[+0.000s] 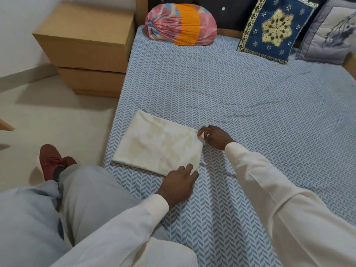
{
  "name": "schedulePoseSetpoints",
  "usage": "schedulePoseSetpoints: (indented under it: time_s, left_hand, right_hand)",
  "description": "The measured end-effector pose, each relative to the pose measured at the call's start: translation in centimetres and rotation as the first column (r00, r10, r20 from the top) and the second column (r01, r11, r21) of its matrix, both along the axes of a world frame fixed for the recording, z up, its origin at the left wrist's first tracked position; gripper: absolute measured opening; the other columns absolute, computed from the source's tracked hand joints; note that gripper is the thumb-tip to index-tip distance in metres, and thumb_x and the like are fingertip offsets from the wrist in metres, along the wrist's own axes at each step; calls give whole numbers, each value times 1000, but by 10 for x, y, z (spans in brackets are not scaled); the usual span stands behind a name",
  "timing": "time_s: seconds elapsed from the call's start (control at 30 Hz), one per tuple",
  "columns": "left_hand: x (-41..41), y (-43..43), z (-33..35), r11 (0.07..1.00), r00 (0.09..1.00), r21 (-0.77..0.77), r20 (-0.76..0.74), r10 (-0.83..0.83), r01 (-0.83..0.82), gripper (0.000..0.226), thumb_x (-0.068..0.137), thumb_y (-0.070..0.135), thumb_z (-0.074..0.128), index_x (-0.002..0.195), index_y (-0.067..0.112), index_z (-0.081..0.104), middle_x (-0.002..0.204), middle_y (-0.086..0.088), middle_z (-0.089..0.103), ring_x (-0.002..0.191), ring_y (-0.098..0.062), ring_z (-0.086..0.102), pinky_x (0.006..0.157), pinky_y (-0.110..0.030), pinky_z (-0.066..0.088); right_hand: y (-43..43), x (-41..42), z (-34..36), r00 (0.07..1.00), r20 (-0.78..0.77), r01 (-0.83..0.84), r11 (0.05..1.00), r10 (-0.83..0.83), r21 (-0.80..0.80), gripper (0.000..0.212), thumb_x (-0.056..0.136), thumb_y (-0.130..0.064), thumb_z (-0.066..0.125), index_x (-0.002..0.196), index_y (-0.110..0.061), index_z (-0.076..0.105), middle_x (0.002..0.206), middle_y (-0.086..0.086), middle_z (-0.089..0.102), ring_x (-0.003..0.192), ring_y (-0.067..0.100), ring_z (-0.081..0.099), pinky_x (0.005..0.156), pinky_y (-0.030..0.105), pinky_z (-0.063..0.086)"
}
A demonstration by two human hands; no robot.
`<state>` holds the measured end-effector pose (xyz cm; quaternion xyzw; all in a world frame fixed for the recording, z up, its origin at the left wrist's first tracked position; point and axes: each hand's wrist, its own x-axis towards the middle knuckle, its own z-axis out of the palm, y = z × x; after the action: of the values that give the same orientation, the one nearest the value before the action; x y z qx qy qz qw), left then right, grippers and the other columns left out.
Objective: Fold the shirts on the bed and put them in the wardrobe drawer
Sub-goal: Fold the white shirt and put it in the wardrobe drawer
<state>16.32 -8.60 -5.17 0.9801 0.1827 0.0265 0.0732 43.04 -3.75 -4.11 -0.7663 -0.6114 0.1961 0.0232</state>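
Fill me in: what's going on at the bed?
A person sitting at the edge of the bed is finishing a fold. The cream shirt lies on the blue patterned bedsheet as a flat rectangle. The right hand pinches its far right corner; the left hand rests its fingers on the near right corner. The shirt is not yet put away, and no wardrobe drawer is in view.

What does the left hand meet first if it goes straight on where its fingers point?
The folded cream patterned shirt: the left hand seems to rest its fingertips on the near right corner. Further along, probably the right hand, which pinches the far right corner.
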Motion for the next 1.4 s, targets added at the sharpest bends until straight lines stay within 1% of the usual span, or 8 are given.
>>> schedulePoseSetpoints:
  time_s: [0.23, 0.43, 0.57, 0.8, 0.93, 1.1, 1.3, 1.4]
  left_hand:
    - [2, 0, -2, 998, 998, 32, -5, 59, -59, 35, 54, 22, 81, 84, 17, 62, 91, -8, 59, 55, -23, 51, 41, -24, 24]
    - [-11, 13, 19, 994, 966, 7, 236, 108, -113, 20, 66, 20, 72, 81, 15, 60, 76, -4, 52, 57, -24, 52, 38, -22, 30]
    - [-36, 43, 68, 969, 875, -82, 417, 245, -232, 20, 77, 28, 57, 95, 21, 64, 91, 1, 62, 79, -22, 62, 50, -34, 52]
    - [-117, 87, 171, 898, 601, -369, 670, 436, -241, 23, 73, 9, 67, 94, 18, 72, 97, 8, 67, 83, -5, 62, 78, -27, 54]
    - [-140, 84, 201, 864, 549, -447, 673, 496, -232, 29, 71, -9, 72, 90, 12, 74, 96, 0, 71, 86, -17, 66, 82, -28, 54]
    - [-144, 79, 212, 779, 569, -625, 622, 538, -54, 24, 76, -11, 65, 90, 6, 73, 92, -8, 73, 77, -26, 63, 72, -32, 51]
    - [-120, 93, 189, 584, 651, -812, 446, 614, 5, 19, 80, -1, 64, 94, 11, 71, 77, -6, 62, 67, -15, 47, 60, -24, 41]
    - [-90, 122, 165, 454, 602, -890, 340, 722, -41, 27, 85, -1, 63, 108, 13, 66, 85, -5, 68, 74, -17, 55, 71, -32, 50]
  right_hand:
    - [9, -8, 3, 998, 59, -15, 1000, 14, 17, 19, 91, -20, 54, 105, -32, 59, 96, -6, 51, 94, 25, 56, 75, 32, 38]
    - [10, -8, 12, 991, -131, 52, 996, -42, 72, 20, 88, -12, 56, 102, -26, 58, 114, 2, 57, 103, 26, 56, 85, 40, 47]
    - [7, -13, 36, 953, -298, 161, 932, -61, 324, 20, 90, -4, 58, 108, -13, 57, 120, 9, 63, 111, 30, 58, 92, 40, 45]
    - [-25, -46, 148, 886, -420, 59, 853, 194, 519, 18, 93, -10, 60, 108, -17, 58, 115, -7, 63, 107, 16, 63, 89, 33, 53]
    - [-61, -67, 203, 828, -467, -20, 849, 311, 529, 7, 93, -8, 64, 98, -10, 59, 89, 6, 58, 76, 21, 52, 68, 34, 41]
    - [-97, -81, 229, 648, -685, 89, 860, 334, 503, 10, 89, 9, 61, 94, 1, 59, 78, 6, 58, 71, 18, 48, 62, 22, 39]
    - [-94, -68, 202, 666, -737, 237, 904, 115, 355, 18, 87, 13, 57, 87, -5, 61, 73, 3, 57, 68, 16, 47, 60, 19, 39]
    - [-65, -59, 172, 650, -757, 407, 870, -64, 276, 15, 87, 3, 61, 86, -11, 61, 76, 3, 59, 68, 12, 53, 63, 24, 45]
